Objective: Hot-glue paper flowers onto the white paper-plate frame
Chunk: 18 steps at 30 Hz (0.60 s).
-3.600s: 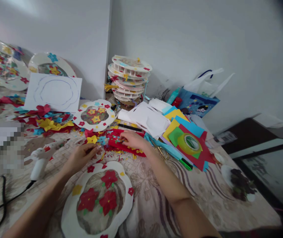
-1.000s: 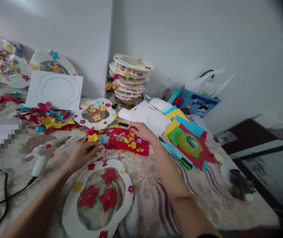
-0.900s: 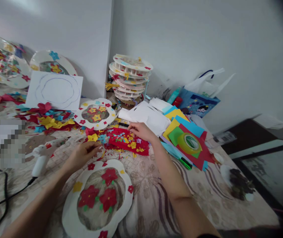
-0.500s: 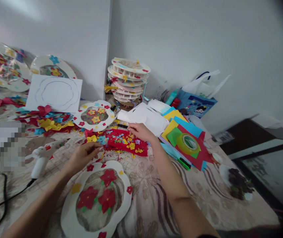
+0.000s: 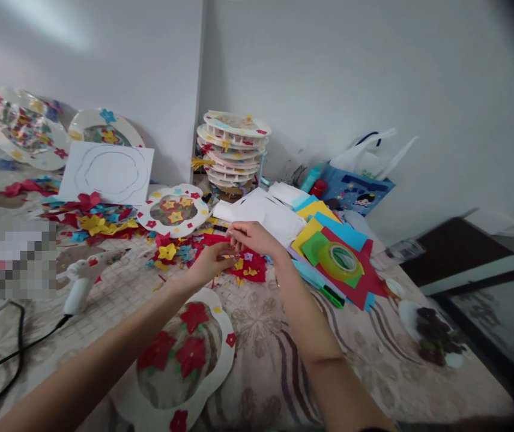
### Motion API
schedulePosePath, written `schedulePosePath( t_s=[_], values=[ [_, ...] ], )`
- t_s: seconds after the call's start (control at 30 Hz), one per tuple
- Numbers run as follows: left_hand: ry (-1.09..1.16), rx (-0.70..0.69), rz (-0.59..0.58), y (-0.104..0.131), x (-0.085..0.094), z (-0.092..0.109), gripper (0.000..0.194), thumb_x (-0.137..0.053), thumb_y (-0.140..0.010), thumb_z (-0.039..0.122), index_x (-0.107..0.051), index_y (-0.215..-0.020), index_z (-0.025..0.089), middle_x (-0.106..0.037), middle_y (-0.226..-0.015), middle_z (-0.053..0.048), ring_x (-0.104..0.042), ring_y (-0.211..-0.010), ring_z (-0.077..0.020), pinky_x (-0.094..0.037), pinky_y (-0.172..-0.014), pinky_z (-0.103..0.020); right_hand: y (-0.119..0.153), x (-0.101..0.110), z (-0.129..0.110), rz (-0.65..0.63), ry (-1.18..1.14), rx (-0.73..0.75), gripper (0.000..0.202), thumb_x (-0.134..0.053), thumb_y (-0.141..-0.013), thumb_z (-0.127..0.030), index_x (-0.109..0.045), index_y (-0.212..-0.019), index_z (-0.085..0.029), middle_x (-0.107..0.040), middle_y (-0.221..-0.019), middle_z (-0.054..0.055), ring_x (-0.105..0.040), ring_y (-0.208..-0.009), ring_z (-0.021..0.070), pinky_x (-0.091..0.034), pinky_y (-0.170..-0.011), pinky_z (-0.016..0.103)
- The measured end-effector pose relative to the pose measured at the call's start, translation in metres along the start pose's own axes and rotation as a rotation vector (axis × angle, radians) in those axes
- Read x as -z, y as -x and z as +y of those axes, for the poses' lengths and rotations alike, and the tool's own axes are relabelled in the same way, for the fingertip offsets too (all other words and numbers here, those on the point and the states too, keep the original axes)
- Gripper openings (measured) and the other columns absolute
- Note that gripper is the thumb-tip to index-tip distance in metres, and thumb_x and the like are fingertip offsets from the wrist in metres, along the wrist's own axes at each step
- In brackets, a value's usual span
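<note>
My left hand (image 5: 209,264) and my right hand (image 5: 254,237) meet fingertip to fingertip over a red paper sheet (image 5: 257,273) scattered with small paper flowers and scraps. Both hands have bent, closed fingers; anything held between them is too small or hidden to make out. Under my left forearm lies a white scalloped frame (image 5: 225,360) with a clear middle and red paper flowers (image 5: 191,355), partly covered by the arm. A yellow paper flower (image 5: 167,251) rests left of my left hand. Just behind my right hand is a black pen (image 5: 220,228).
A white glue gun (image 5: 79,288) with a black cord lies at left. Behind are a smaller decorated frame (image 5: 173,211), a white card with a drawn outline (image 5: 106,174) and a stacked tier of frames (image 5: 232,147). Coloured paper (image 5: 356,231) and a tape roll (image 5: 340,261) lie right.
My left hand has moved right and slightly up, from beside the red sheet to my right hand's fingertips. My right hand stays nearly in place. The view has shifted slightly.
</note>
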<state>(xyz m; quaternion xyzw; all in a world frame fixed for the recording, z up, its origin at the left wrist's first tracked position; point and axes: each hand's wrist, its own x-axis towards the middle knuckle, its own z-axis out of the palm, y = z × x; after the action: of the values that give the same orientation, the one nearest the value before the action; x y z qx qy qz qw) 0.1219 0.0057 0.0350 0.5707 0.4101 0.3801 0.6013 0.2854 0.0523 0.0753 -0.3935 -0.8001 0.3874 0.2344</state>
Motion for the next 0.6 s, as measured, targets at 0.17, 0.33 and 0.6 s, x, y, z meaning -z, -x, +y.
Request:
schedulePosePath(
  t_s=[0.17,0.33,0.6],
  values=[
    [0.076,0.009,0.040,0.007,0.003,-0.001,0.024,-0.065,-0.071,0.038,-0.061,-0.069,0.014,-0.062,-0.060,-0.001,-0.051,-0.049,-0.0085,-0.041,-0.047,-0.022,0.004,0.004,-0.007,0.011,-0.142,0.034,0.021,-0.043,-0.093,-0.033,-0.056,-0.087,-0.017,-0.062,-0.074,0.001,-0.061,-0.060,0.0097,-0.050,-0.060,0.020],
    [0.159,-0.085,0.244,0.019,0.037,0.014,0.030,-0.062,-0.074,0.045,-0.058,-0.078,0.015,-0.054,-0.063,0.003,-0.043,-0.050,-0.0044,-0.036,-0.047,-0.017,0.004,0.002,-0.011,0.002,-0.147,0.052,0.021,-0.041,-0.093,-0.033,-0.056,-0.092,-0.018,-0.063,-0.091,0.004,-0.065,-0.064,0.0104,-0.050,-0.057,0.020],
    [-0.467,-0.095,0.422,0.071,0.093,0.002,0.028,-0.059,-0.076,0.045,-0.060,-0.072,0.018,-0.055,-0.056,0.002,-0.044,-0.048,-0.0085,-0.036,-0.046,-0.021,0.000,0.002,-0.003,0.232,0.198,0.106,0.015,-0.047,-0.086,-0.014,-0.061,-0.087,-0.018,-0.065,-0.082,0.001,-0.061,-0.061,0.0098,-0.045,-0.064,0.022]
  ],
)
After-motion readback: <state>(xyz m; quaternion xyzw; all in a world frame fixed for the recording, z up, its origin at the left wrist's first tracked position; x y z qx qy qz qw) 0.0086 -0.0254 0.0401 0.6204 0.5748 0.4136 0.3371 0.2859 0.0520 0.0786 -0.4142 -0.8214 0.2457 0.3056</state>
